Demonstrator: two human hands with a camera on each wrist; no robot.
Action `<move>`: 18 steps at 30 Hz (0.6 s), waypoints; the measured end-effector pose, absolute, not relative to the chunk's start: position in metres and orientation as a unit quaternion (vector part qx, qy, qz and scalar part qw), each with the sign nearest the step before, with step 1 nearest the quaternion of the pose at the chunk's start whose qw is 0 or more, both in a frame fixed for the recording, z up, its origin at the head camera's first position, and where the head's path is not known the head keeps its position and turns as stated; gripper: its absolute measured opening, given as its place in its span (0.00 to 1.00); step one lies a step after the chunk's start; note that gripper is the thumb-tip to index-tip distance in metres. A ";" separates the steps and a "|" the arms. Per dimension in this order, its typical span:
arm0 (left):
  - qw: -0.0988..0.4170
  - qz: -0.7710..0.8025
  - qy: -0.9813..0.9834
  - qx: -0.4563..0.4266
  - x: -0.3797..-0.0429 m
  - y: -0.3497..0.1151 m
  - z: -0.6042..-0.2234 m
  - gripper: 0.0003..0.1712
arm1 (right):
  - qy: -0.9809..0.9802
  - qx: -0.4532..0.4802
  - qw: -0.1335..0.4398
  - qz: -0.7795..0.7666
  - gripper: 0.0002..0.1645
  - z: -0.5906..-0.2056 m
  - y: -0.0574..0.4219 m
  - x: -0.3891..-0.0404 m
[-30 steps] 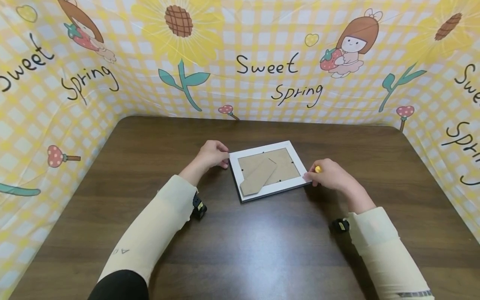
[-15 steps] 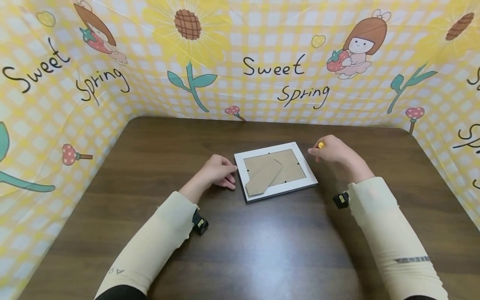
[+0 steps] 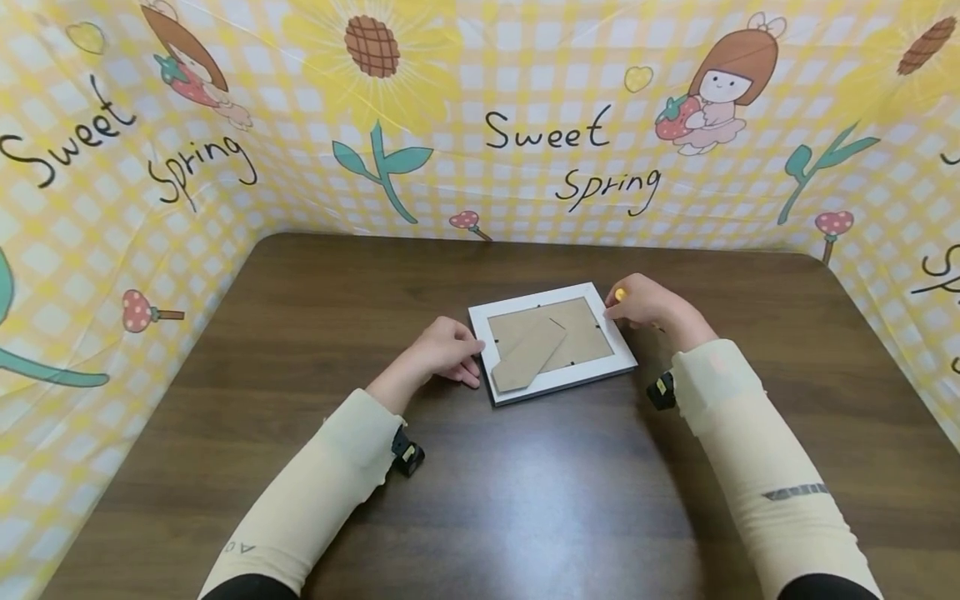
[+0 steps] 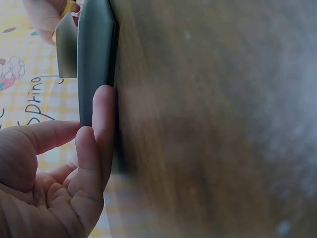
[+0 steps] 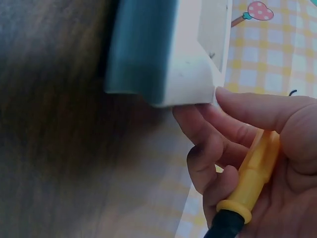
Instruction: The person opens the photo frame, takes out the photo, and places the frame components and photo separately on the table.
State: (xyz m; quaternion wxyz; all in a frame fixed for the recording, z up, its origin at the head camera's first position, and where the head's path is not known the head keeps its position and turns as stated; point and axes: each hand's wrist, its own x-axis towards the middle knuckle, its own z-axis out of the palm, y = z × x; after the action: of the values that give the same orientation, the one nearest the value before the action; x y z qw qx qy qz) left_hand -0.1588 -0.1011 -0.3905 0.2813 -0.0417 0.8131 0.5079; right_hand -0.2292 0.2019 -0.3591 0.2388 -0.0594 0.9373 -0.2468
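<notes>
A white photo frame lies on the table with its back up. Its brown backing board and angled stand flap face me. My left hand pinches the frame's left edge, thumb on top and fingers along the dark side in the left wrist view. At the upper right edge, my right hand pinches the frame between thumb and fingers. Tucked in that palm is a tool with a yellow and black handle; its working end is hidden.
The brown wooden table stretches around the frame on all sides. A yellow checked cloth with printed flowers stands behind and along both sides. Black wrist cameras hang below both sleeves.
My right hand left the frame's lower right corner, moved up along that side and now grips its upper right edge. My left hand slid down along the left edge. The frame stays put.
</notes>
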 end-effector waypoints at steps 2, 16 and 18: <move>0.279 0.505 0.816 -0.033 -0.160 -0.101 -0.390 0.10 | 0.938 -0.063 0.237 -0.243 0.12 -0.361 0.200 -0.228; 0.271 0.499 0.823 -0.026 -0.163 -0.102 -0.387 0.09 | 0.950 -0.074 0.226 -0.204 0.10 -0.360 0.195 -0.214; 0.270 0.498 0.824 -0.030 -0.163 -0.102 -0.388 0.09 | 0.949 -0.076 0.225 -0.208 0.09 -0.361 0.196 -0.210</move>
State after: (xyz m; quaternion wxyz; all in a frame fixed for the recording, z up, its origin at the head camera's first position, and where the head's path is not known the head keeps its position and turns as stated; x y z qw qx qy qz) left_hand -0.1632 -0.1024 -0.3885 0.2696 -0.0297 0.8239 0.4977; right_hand -0.2103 0.1964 -0.3611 0.2251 -0.0757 0.9488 -0.2083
